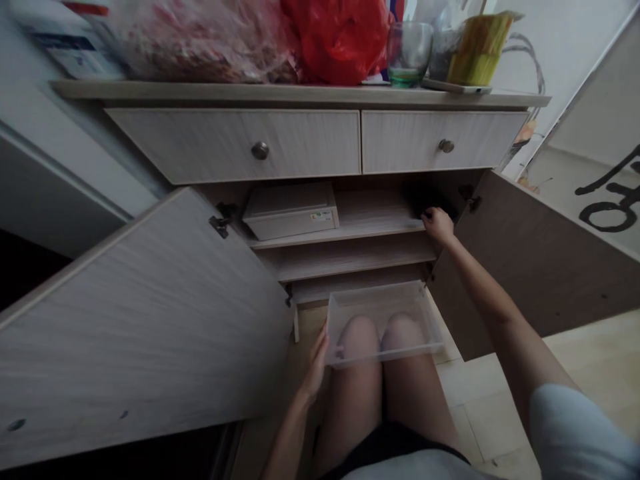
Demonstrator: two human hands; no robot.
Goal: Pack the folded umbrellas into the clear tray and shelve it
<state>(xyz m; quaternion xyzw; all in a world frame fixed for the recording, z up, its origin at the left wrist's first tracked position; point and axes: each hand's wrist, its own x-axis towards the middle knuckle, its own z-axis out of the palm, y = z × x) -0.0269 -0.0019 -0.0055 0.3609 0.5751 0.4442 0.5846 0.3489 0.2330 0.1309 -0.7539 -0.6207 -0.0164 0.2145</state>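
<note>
A clear plastic box point(380, 300) without a lid rests over my knees, its inside bare. My left hand point(319, 350) grips the box by its left side, with the fingers partly visible through the wall. On the right end of the cabinet's top inner shelf point(373, 207) lies a black object point(425, 197), too dark to name. My right hand point(440, 225) reaches in there, its fingers closed at the object's front edge. A white storage box point(293, 212) with a small label sits on the same shelf, to the left.
Both cabinet doors stand open, the left door point(165, 320) and the right door point(540, 267). Two shut drawers with knobs run above. On the cabinet top are a red plastic bag point(340, 40), a glass point(409, 57) and a yellow container point(477, 50).
</note>
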